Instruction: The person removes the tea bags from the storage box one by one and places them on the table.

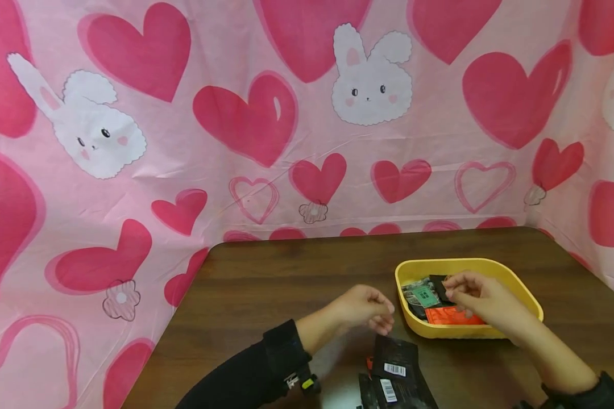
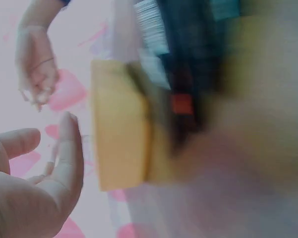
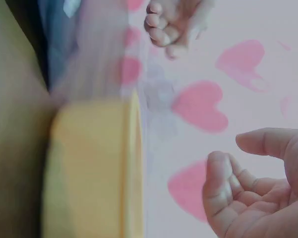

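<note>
Two bare hands are hovering over one brown desk (image 1: 297, 267), each emerging from a dark sleeve. The left hand (image 1: 365, 309) is holding nothing; its fingers are bending loosely, and the left wrist view is showing a gap between thumb and forefinger. It is hanging just beyond the far edge of a group of black packets (image 1: 402, 353), beside the basket's left end. The right hand (image 1: 483, 298) is likewise holding nothing, its thumb standing apart from its softly curved fingers; it is hovering above the basket and partly hiding the contents from me.

One yellow basket (image 1: 465, 332) is standing on the right part of the desk. Inside it I am counting at least three packets: one with a green label (image 1: 424, 295), one orange packet (image 1: 451, 316) lying along the near side, and one dark packet (image 1: 438, 287) beside the right hand's fingertips. Overlap is concealing the full number.

The black packets are lying on the desk at the near side, overlapping one another; two white barcode labels are showing, and a sliver of orange is peeping out at their left. Behind the desk, one pink cloth (image 1: 210, 170) is hanging, bearing hearts and three rabbit heads, the third partly cut off.
</note>
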`<state>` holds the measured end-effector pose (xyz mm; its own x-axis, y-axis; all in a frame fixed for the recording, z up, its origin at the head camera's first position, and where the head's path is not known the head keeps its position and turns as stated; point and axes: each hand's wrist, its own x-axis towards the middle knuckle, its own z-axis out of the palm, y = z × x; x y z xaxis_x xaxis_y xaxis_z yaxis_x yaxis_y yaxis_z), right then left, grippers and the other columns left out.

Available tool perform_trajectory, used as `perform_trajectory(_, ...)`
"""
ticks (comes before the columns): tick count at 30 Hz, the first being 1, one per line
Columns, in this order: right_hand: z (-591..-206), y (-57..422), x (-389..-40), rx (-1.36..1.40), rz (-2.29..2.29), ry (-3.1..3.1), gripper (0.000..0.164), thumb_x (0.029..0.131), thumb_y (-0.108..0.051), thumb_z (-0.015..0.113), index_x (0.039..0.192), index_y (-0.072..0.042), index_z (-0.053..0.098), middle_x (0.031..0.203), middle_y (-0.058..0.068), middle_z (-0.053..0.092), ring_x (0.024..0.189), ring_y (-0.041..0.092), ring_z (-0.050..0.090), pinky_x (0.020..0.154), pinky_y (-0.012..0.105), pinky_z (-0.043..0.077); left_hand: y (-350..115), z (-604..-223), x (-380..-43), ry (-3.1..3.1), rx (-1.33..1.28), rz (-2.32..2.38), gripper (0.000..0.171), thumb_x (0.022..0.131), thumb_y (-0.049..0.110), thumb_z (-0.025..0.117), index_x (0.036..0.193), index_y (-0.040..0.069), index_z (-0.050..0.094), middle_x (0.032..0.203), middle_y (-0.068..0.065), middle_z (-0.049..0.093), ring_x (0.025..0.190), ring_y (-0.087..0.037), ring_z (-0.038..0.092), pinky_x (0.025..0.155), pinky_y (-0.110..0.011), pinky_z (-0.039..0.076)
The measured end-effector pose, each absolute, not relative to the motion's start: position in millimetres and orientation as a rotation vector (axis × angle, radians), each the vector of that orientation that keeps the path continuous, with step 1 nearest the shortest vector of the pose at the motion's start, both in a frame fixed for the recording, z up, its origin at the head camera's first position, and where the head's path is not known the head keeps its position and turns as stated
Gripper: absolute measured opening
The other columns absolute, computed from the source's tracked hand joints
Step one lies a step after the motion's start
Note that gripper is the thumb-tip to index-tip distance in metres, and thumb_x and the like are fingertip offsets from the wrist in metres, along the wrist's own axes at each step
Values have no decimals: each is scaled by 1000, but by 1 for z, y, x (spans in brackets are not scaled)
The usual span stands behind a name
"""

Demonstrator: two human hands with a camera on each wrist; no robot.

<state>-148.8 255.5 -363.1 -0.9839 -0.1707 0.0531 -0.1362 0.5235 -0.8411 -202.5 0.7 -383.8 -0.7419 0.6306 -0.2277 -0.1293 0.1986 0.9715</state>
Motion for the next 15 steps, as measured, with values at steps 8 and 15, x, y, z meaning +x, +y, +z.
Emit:
perform_trajectory(8,-369,300,-201,-66,-1132,2860,41,96,-22,52,110,18,53,102,33,57,84,31,59,67,40,53,70,-362,-246,1802,252,1681,29,93,9,59,113,-12,59,115,-29,60,111,-41,58,93,-46,50)
perform_trajectory(15,-395,314,-223,56,-1045,2828,34,90,-22,52,58,-11,47,50,-5,39,41,10,38,40,26,37,108,-376,-261,1771,27,1717,34,94,7,56,121,-14,54,118,-32,56,115,-45,53,98,-53,44)
